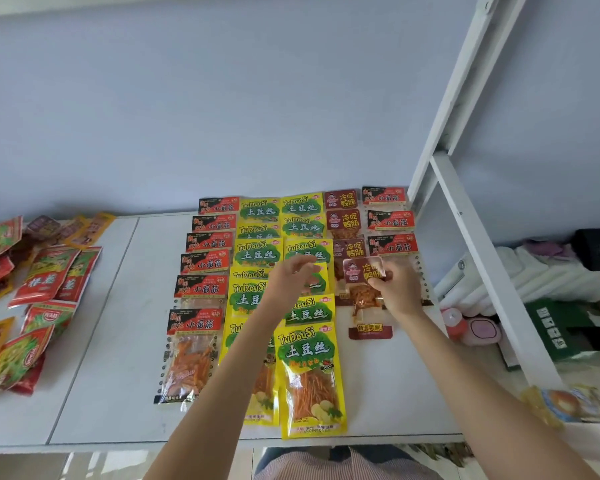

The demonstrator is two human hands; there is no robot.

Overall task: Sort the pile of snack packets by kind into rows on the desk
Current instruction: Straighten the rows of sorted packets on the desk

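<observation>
Sorted packets lie in columns on the white desk (94, 358): red-and-black gluten packets (196, 327) at the left, two columns of yellow potato-strip packets (309, 368), dark red duck-intestine packets (342, 221), and more red-and-black packets (390, 221) at the right. My right hand (397, 289) pinches a dark red duck-intestine packet (362, 292) at the near end of its column. My left hand (291, 278) hovers over the yellow packets with relaxed fingers, holding nothing. An unsorted pile (21, 292) of mixed red, green and orange packets lies at the desk's left.
A white metal bed ladder (465, 216) rises at the desk's right edge. Beyond it are a white radiator (482, 285), a green box (561, 327) and small pink items (478, 329). A loose packet (565, 403) lies at the desk's right corner. The wall stands behind.
</observation>
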